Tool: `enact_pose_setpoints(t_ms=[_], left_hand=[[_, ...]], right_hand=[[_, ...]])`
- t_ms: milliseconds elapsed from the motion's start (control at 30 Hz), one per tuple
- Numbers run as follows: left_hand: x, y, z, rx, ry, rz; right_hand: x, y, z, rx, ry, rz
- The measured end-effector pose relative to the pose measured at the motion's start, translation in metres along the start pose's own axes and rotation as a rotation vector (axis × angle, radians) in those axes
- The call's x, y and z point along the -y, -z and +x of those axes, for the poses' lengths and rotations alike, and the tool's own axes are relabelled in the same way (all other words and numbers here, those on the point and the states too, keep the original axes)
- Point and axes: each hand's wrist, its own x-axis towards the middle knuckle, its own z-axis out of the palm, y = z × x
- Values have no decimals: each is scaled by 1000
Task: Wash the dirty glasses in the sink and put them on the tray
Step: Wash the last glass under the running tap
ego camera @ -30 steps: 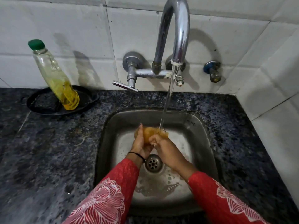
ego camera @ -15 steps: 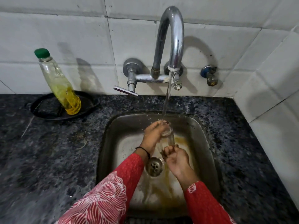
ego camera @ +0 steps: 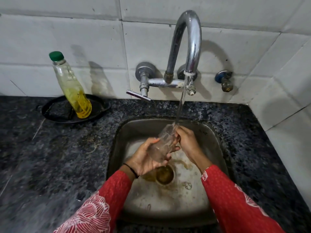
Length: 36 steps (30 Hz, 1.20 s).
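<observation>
Both your hands are on the clear drinking glass (ego camera: 161,145), held above the steel sink basin (ego camera: 217,145). Your left hand (ego camera: 144,159) is palm-up, fingers curled under and round the base end; a thin black band (ego camera: 131,169) is on that wrist. Your right hand (ego camera: 186,140) comes in from the right, fingers wrapped round the rim end. The glass is tilted, mouth up and away from you, directly under the water stream (ego camera: 182,101) from the chrome gooseneck tap (ego camera: 191,39). Brownish water pools round the drain (ego camera: 165,174) below. The black round tray (ego camera: 99,111) sits on the dark speckled table (ego camera: 50,157) left of the sink, carrying a green-capped clear bottle of yellow liquid (ego camera: 72,88).
</observation>
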Motion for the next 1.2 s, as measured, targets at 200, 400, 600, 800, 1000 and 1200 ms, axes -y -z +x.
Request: enact_pose_setpoints(t_ms=[200, 400, 600, 800, 1000, 1200], left_hand=[[6, -2, 9, -377, -244, 1266], [13, -11, 7, -317, -236, 850], [-1, -22, 12, -320, -176, 898], [0, -23, 20, -292, -217, 839], [4, -25, 20, -371, -316, 1022], [0, -19, 9, -192, -239, 604]], right_hand=[[10, 4, 2, 205, 13, -519], [18, 9, -10, 219, 132, -340], [25, 8, -10, 147, 167, -431], [25, 13, -10, 97, 165, -239], [25, 6, -4, 117, 212, -481], [24, 4, -15, 166, 175, -168]])
